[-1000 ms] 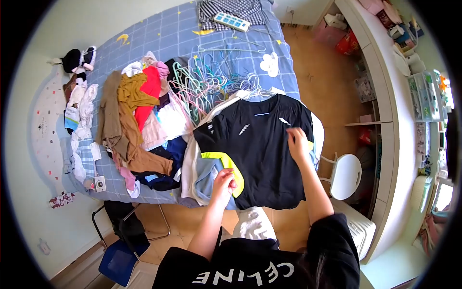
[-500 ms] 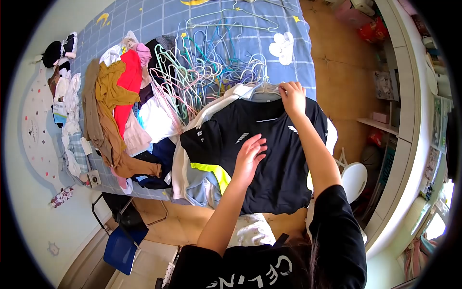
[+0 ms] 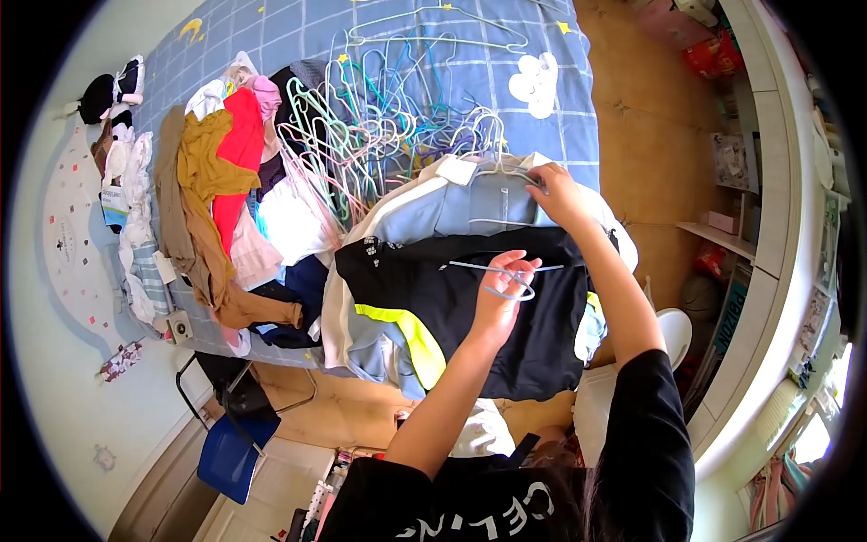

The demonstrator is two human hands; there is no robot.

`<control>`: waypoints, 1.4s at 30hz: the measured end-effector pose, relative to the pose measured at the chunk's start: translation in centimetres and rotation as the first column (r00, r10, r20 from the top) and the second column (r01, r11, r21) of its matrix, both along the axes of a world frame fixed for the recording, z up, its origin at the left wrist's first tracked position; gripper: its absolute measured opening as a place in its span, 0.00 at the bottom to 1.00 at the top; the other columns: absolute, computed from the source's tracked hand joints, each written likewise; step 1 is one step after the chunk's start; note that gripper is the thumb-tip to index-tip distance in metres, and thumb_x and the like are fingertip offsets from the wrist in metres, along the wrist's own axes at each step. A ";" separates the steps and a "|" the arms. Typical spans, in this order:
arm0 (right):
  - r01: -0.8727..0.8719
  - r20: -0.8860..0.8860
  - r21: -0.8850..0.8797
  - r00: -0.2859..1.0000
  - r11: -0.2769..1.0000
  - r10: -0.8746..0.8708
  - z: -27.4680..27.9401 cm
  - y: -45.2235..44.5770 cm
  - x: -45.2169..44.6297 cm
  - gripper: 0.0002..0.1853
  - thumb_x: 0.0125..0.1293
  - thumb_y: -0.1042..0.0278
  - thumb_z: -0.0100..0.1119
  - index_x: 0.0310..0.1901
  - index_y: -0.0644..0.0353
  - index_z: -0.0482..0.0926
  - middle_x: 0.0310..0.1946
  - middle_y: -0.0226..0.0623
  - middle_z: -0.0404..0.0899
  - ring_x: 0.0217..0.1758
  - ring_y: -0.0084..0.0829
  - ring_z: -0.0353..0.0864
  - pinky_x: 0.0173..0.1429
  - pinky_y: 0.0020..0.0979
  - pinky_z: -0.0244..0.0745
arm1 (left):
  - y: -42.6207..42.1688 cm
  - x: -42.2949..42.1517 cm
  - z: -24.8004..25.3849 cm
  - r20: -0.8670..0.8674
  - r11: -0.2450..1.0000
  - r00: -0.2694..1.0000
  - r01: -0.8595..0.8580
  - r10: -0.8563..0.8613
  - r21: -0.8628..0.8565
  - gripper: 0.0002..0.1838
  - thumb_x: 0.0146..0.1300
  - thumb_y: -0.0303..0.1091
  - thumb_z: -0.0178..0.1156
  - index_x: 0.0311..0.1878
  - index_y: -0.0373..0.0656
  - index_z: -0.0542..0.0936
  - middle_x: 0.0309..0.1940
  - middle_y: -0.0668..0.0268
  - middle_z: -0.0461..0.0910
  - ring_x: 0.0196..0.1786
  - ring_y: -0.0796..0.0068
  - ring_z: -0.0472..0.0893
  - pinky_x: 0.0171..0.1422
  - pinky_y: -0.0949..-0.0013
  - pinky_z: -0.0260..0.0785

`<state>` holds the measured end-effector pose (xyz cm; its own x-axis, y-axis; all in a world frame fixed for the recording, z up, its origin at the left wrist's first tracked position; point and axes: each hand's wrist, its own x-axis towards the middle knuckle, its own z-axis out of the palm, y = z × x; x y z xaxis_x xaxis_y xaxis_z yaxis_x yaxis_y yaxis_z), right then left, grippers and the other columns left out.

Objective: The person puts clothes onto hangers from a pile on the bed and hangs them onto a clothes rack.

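My left hand (image 3: 502, 298) is closed round the hook of a pale blue hanger (image 3: 521, 294), over the black shirt (image 3: 506, 343). The hanger's thin bar passes by the fingertips, and its lower parts are hard to trace. The black shirt, with a neon yellow edge, lies with its upper part down, baring a grey-blue garment (image 3: 433, 214) and a cream one (image 3: 391, 200). At the collar end of this stack, my right hand (image 3: 562, 196) has its fingers curled at the garment's shoulder edge; what they grip is hidden.
Many tangled hangers (image 3: 352, 135) lie beyond the stack on the blue checked bed (image 3: 569, 81). Left of it is a heap of clothes (image 3: 212, 172). A blue chair (image 3: 237, 452) stands at the lower left, a white stool (image 3: 675, 332) at the right by the shelves (image 3: 722, 239).
The black shirt's upper part has come down toward me, uncovering the grey-blue garment. My left hand, empty before, has moved right and closed on a hanger. My right hand has shifted slightly right and down.
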<state>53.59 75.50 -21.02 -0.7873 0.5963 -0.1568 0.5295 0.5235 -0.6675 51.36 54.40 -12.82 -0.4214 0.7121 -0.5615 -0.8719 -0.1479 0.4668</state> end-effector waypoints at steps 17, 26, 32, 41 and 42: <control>-0.248 -0.174 -0.549 0.968 0.798 0.182 11.5 -3.0 3.8 0.02 0.59 0.75 0.63 0.33 0.62 0.83 0.32 0.33 0.80 0.31 0.24 0.77 0.35 0.25 0.71 | -0.1 0.2 0.4 -0.078 0.983 0.991 -0.115 0.104 -0.140 0.06 0.65 0.32 0.60 0.41 0.45 0.74 0.42 0.69 0.75 0.46 0.79 0.72 0.55 0.72 0.65; -0.107 0.166 0.190 0.983 0.976 0.076 -1.6 -1.1 -3.9 0.12 0.59 0.72 0.60 0.45 0.57 0.81 0.42 0.39 0.79 0.51 0.41 0.75 0.59 0.41 0.65 | -1.9 1.4 1.6 0.026 0.992 0.993 -0.118 0.119 -0.041 0.11 0.67 0.29 0.57 0.52 0.44 0.76 0.38 0.68 0.80 0.51 0.71 0.79 0.61 0.69 0.67; 0.059 0.046 -0.072 0.997 0.996 -0.056 1.7 -1.9 -4.0 0.06 0.57 0.70 0.61 0.36 0.56 0.83 0.34 0.37 0.78 0.41 0.37 0.79 0.47 0.37 0.71 | -1.6 0.5 3.4 0.048 0.994 0.993 -0.102 0.104 -0.051 0.20 0.70 0.35 0.53 0.63 0.43 0.69 0.54 0.65 0.77 0.58 0.71 0.75 0.65 0.68 0.64; -0.193 -0.186 -0.409 0.975 0.892 0.125 17.5 -8.7 4.0 0.07 0.56 0.78 0.61 0.38 0.62 0.82 0.34 0.41 0.79 0.39 0.40 0.80 0.42 0.35 0.75 | -1.5 0.6 4.8 0.042 0.985 0.985 -0.169 0.170 -0.022 0.13 0.69 0.40 0.56 0.53 0.49 0.74 0.60 0.67 0.73 0.56 0.75 0.72 0.63 0.67 0.60; -0.199 -0.173 -0.465 0.976 0.863 0.131 17.7 -8.4 4.7 0.08 0.56 0.78 0.60 0.38 0.62 0.82 0.35 0.41 0.80 0.40 0.39 0.80 0.42 0.34 0.75 | -2.4 1.1 4.2 0.053 0.986 0.985 -0.162 0.164 -0.051 0.11 0.69 0.39 0.56 0.51 0.49 0.74 0.58 0.67 0.74 0.57 0.74 0.72 0.64 0.67 0.60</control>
